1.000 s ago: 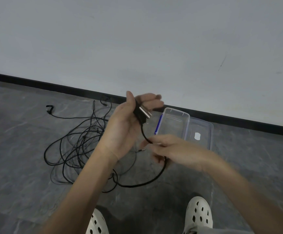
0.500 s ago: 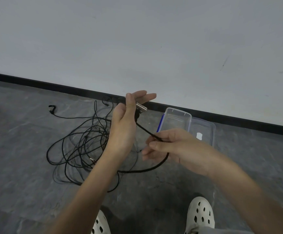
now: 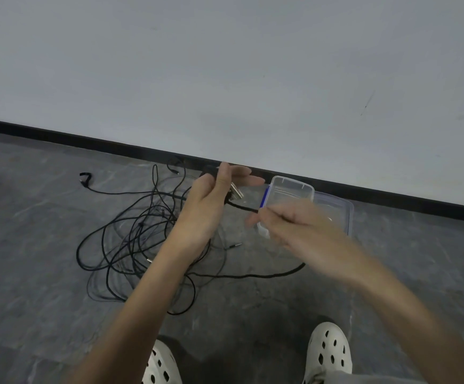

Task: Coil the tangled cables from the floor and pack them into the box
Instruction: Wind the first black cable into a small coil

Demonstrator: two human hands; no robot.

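White clogs (image 3: 329, 353) nearest, both hands up over the floor (image 3: 31, 273).
Right hand (image 3: 294, 225), blurred: grip pinched shut on a black cable (image 3: 267, 275) that sags toward the floor behind it. Left hand (image 3: 208, 209): grip closed on the cable's plug (image 3: 235, 193), fingers half spread. Tangle (image 3: 131, 239) of cables lies on floor left of hands. Box (image 3: 333, 206), clear, open, sits beyond the right hand, by the wall (image 3: 225, 65).

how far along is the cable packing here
Early. Done: nothing coiled; the clear box looks empty. In hand: the left hand grips a black cable at its plug end, and the right hand pinches it further along. Left: the tangled pile on the floor.
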